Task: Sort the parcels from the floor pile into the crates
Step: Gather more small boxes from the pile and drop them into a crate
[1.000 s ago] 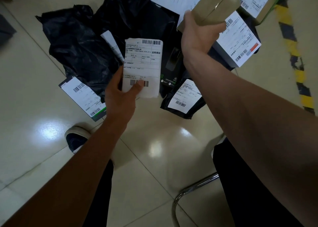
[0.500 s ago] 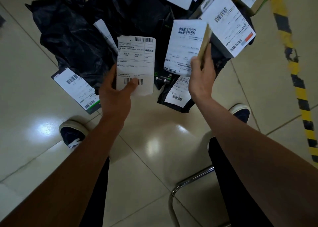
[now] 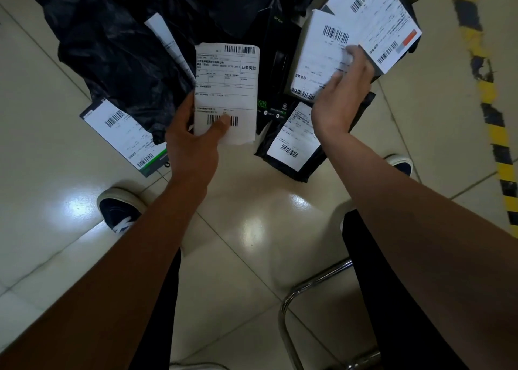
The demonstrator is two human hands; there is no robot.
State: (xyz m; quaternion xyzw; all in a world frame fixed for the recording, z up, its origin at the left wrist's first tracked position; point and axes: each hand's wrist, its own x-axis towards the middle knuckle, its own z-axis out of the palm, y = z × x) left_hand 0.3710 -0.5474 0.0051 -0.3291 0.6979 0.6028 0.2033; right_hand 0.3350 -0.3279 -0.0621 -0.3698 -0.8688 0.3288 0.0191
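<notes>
The right hand [image 3: 340, 94] has brought its parcel [image 3: 316, 58] down from up high and turned it, so the white label now faces up. Its fingers look fairly straight against the parcel, but they are blurry, so I cannot tell how they hold it. The left hand [image 3: 193, 142] still pinches a white packet [image 3: 227, 89] by its bottom edge, thumb on the barcode. Both are above the floor pile [image 3: 134, 50]. No crate shows, so sorting probably comes after reading the labels.
</notes>
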